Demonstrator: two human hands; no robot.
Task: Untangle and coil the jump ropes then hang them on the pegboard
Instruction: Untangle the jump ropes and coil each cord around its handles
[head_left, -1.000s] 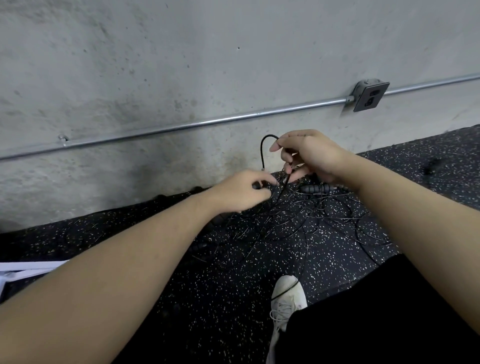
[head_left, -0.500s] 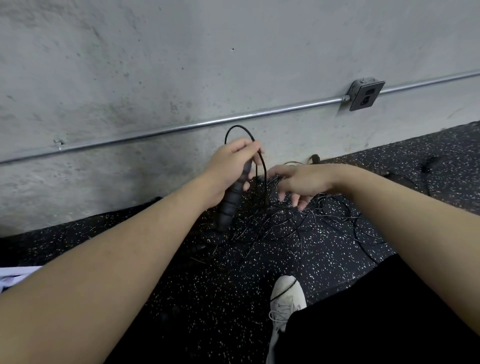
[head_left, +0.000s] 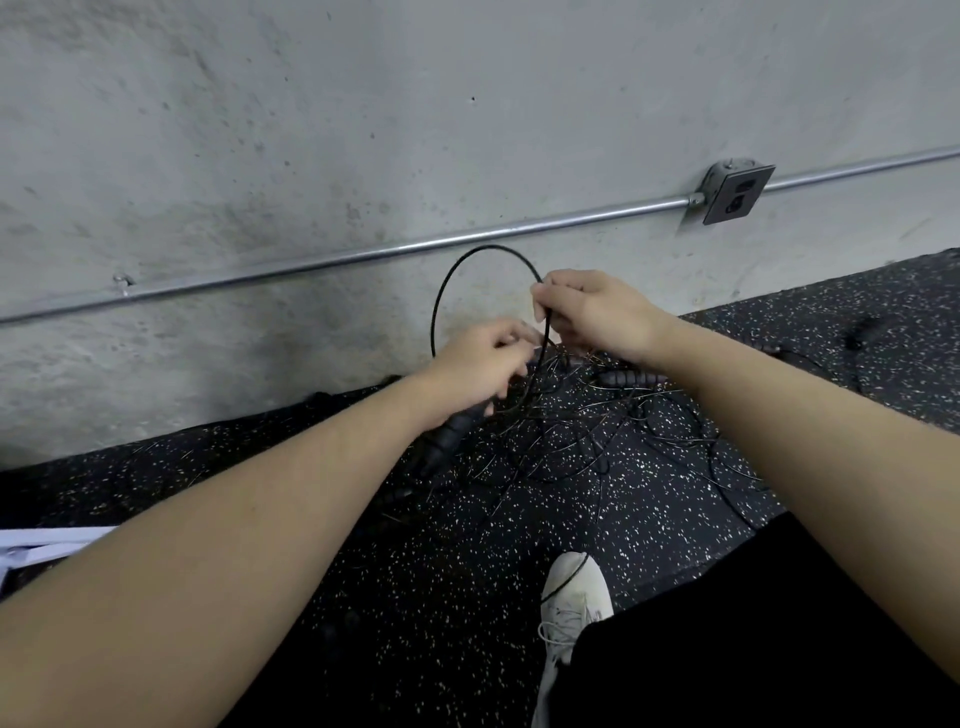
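Note:
A tangle of thin black jump ropes (head_left: 582, 441) lies on the speckled black floor below the wall. My left hand (head_left: 480, 364) grips a black ribbed handle (head_left: 452, 434) that points down and to the left. From it a black rope loop (head_left: 457, 270) arcs up in front of the wall and comes down into my right hand (head_left: 592, 312), which pinches the rope between thumb and fingers. A second black handle (head_left: 628, 376) lies on the floor under my right wrist. No pegboard is in view.
A concrete wall with a metal conduit (head_left: 311, 265) and an outlet box (head_left: 735, 192) stands close behind the ropes. My white shoe (head_left: 571, 603) is on the floor, with one rope across its toe. Something white (head_left: 47, 545) lies at the left edge.
My right hand rose from the tangle and took hold of the rope loop. My left hand lowered a little with the handle, and the loop between the hands grew wider.

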